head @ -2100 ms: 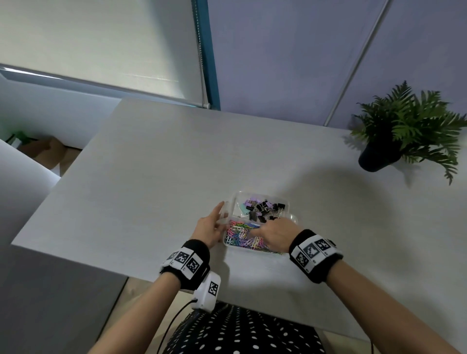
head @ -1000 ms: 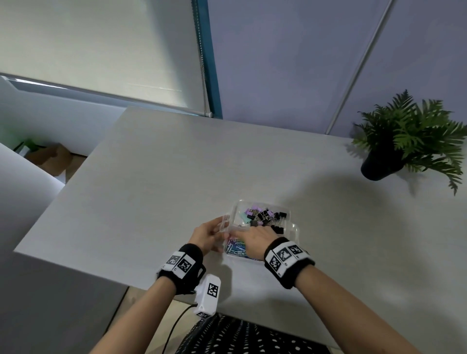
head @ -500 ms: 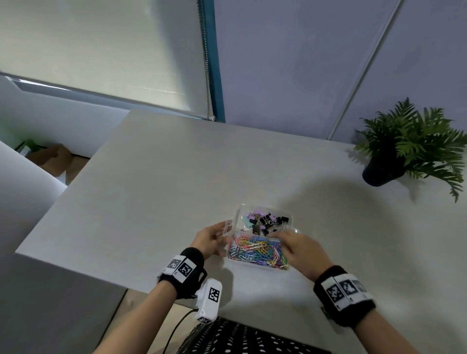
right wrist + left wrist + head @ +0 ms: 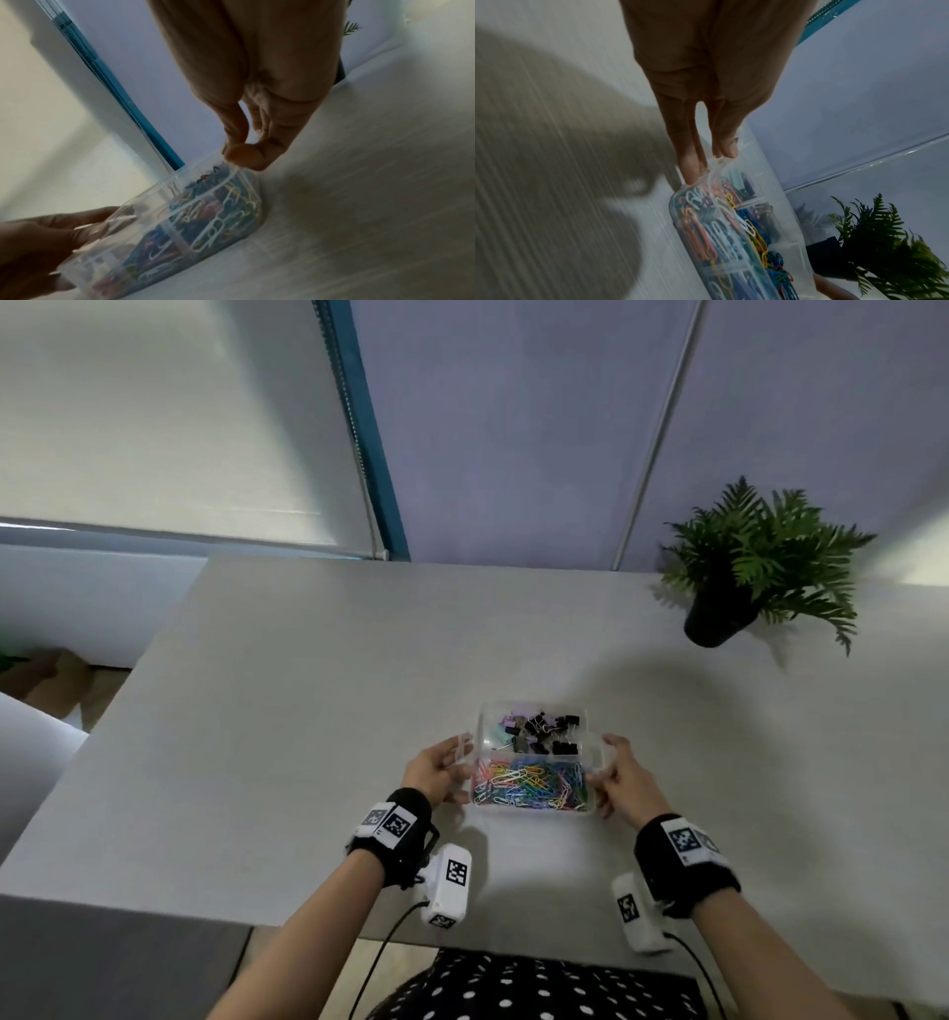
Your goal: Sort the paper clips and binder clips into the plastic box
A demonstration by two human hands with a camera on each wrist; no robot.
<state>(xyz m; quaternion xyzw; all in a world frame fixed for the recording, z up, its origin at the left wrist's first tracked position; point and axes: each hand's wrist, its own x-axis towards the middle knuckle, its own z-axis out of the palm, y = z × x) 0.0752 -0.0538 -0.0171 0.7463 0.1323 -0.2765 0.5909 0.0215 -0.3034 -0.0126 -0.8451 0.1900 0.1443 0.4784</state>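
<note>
Head view: a clear plastic box [image 4: 534, 806] sits on the grey table [image 4: 308, 711], near its front edge. Coloured paper clips [image 4: 531, 785] fill the near compartment; binder clips [image 4: 544, 731] lie in the far one. The left hand [image 4: 434, 773] grips the box's left end and the right hand [image 4: 624, 778] its right end. A potted plant [image 4: 755, 572] stands well apart at the far right.

Left wrist view: fingertips [image 4: 693, 168] and thumb pinch the box's side tab.

Right wrist view: thumb and fingers [image 4: 267, 154] pinch the box's rim.
</note>
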